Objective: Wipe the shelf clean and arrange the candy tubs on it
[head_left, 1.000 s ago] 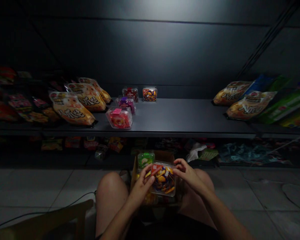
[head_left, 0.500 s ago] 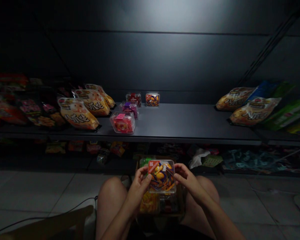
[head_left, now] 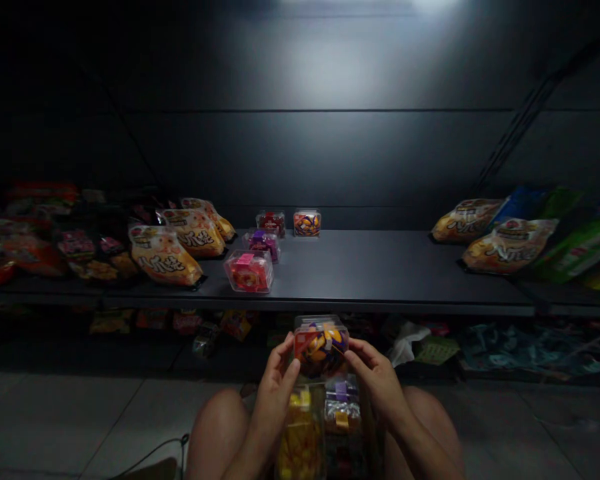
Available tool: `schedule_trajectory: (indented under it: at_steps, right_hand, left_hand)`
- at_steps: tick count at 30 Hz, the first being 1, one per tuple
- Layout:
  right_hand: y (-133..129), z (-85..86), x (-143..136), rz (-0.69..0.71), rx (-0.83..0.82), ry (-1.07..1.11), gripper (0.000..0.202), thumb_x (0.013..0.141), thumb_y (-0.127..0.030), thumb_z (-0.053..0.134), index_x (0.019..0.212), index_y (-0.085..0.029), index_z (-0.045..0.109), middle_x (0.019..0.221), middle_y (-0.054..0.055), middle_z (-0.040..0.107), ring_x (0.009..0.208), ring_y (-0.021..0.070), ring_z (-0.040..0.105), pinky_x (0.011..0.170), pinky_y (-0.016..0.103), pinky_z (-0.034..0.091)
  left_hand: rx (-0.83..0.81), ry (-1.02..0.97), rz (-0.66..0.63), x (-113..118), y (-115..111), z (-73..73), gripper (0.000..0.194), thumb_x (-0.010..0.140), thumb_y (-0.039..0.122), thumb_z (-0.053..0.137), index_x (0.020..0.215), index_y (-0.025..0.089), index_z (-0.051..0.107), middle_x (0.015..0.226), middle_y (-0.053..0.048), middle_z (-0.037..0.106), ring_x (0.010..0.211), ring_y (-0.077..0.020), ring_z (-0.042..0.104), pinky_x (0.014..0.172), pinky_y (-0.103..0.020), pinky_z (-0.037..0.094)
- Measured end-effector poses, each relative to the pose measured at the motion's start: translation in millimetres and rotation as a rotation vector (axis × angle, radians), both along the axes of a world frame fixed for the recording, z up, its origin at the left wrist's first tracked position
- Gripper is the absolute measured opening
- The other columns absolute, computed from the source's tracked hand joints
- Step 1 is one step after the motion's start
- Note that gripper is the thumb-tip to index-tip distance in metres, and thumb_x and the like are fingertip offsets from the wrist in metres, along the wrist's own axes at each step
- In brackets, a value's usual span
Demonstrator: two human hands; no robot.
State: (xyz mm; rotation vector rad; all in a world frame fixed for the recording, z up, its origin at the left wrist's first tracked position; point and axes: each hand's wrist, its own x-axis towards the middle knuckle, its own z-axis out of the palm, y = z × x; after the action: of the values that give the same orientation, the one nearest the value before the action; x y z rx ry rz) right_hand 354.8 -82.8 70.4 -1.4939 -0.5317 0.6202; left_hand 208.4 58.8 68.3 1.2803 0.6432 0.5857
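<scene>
Hands half-curled, the left hand (head_left: 279, 385) and right hand (head_left: 377, 378) pinch opposite sides of a clear box (head_left: 323, 353) near the shelf (head_left: 350, 267), below its near edge. Its red label (head_left: 304, 345) is too blurred to read; tan bags (head_left: 166, 259) on the left show large dark Chinese characters.

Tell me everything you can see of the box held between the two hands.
The box looks like clear plastic with rounded corners, and appears closed. A red label with pale marks, too blurred to read, sits toward its left side; orange and purple contents show through. It is held up, its front facing the person, with the left hand and right hand touching opposite sides.
</scene>
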Motion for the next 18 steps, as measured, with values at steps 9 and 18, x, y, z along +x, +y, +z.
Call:
schedule_trajectory:
  at_steps: [9, 18]
  right_hand:
    - [36, 19.6, 19, 0.000, 0.053, -0.261, 0.049, 0.087, -0.042, 0.060, 0.135, -0.034, 0.054, 0.140, 0.005, 0.052, 0.122, 0.0261, 0.054, 0.092, 0.039, 0.053]
    - [82, 29.1, 64, -0.013, 0.047, -0.355, 0.061, 0.083, -0.039, 0.063, 0.141, -0.028, 0.048, 0.143, 0.008, 0.050, 0.117, 0.0266, 0.056, 0.095, 0.043, 0.049]
  left_hand:
    - [0.362, 0.059, 0.048, 27, 30, 27.9, 0.058, 0.086, 0.036, 0.057, 0.142, 0.031, 0.043, 0.149, -0.005, 0.038, 0.140, -0.0263, 0.036, 0.117, -0.042, 0.030]
    - [0.358, -0.019, 0.042, 74, 69, 34.4, 0.065, 0.084, 0.036, 0.062, 0.145, 0.028, 0.039, 0.148, -0.006, 0.046, 0.137, -0.0269, 0.041, 0.115, -0.043, 0.031]
